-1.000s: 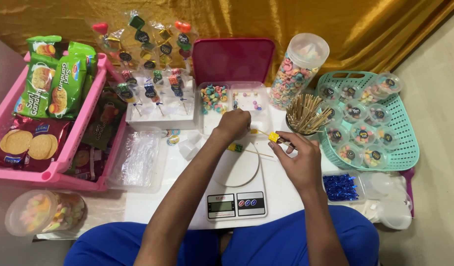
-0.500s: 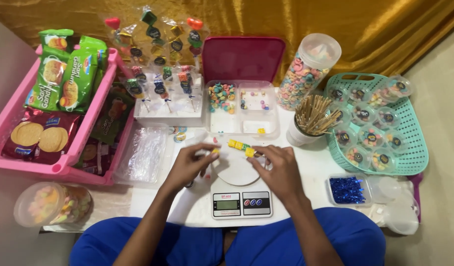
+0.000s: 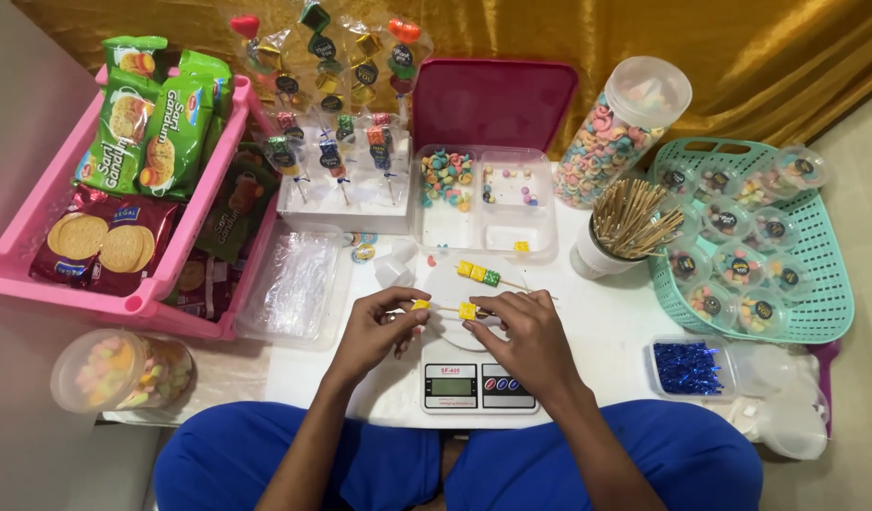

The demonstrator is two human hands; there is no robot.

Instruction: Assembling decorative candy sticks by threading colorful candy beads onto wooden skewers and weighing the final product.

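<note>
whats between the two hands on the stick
In the head view, a bare stretch of thin wooden stick spans the gap between the left hand and right hand, with a yellow cube threaded on it by the right fingertips.

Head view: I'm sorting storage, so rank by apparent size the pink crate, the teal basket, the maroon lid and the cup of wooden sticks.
1. Pink crate, largest.
2. Teal basket, somewhat smaller.
3. Maroon lid.
4. Cup of wooden sticks, smallest.
The crate is cut by the frame's edge, so its lead over the basket is unsure.
</note>
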